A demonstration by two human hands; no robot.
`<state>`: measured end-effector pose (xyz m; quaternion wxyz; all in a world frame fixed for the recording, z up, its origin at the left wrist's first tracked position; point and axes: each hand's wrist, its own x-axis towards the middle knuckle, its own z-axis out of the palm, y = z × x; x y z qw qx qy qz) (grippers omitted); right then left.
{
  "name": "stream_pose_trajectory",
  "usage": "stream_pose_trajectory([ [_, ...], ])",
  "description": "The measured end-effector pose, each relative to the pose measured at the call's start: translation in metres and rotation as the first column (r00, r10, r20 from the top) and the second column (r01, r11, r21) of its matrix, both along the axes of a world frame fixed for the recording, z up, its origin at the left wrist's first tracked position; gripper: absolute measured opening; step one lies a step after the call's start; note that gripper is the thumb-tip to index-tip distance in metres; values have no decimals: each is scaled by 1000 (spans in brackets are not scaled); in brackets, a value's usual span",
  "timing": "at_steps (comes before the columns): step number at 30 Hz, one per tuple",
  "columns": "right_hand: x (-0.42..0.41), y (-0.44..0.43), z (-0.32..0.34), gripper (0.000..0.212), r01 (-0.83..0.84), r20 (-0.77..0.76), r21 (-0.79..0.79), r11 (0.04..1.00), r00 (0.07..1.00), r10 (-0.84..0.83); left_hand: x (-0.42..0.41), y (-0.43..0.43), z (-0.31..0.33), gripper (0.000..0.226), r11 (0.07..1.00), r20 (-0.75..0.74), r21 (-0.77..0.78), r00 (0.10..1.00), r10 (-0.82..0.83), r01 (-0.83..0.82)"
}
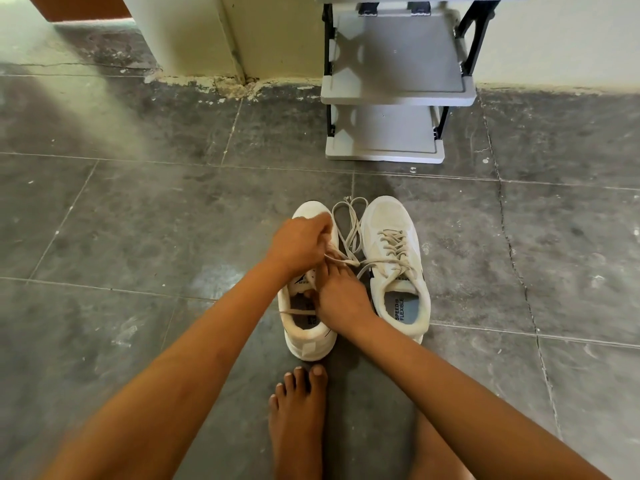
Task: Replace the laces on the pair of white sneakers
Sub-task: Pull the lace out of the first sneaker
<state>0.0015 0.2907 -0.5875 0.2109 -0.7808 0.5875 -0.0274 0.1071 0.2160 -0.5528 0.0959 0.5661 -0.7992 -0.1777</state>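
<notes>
Both arms outstretched: left hand (301,244) pinches a lace (351,233) in curled fingers, right hand (341,299) grips the left sneaker (308,337); right sneaker (388,220) beside, two total

Matt white cloth sneakers (393,268) sit on rough, scuffed grey stone floor tiles (138,216) near a smooth plastic rack (398,95).

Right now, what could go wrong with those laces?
1. The loose lace loops between the sneakers and crosses the right sneaker's lace end beside the left hand; they may tangle.
2. The foot sits just behind the left sneaker; a shift could knock it.
</notes>
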Motion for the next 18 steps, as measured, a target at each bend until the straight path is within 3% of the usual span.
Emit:
stream_pose_trajectory([
  [2, 0, 1, 1, 69, 5, -6, -1, 1000, 1000, -5, 6, -3, 0, 19, 995, 54, -9, 993, 103, -103],
  [6, 0, -1, 1, 69, -1, -7, -6, 1000, 1000, 1, 21, -8, -2, 29, 990, 259, 141, 966, -10, -28],
  [13, 0, 0, 0, 68, 6, -13, -5, 1000, 1000, -6, 10, -15, 0, 21, 994, 454, 66, 884, -107, 86],
  [15, 1, -1, -1, 68, 3, -24, 4, 1000, 1000, -3, 18, -18, 0, 21, 989, 370, 77, 917, -149, 130],
  [18, 1, -1, -1, 69, 2, -44, 24, 1000, 999, -1, 11, -5, 3, 18, 986, 31, 22, 986, -164, 163],
])
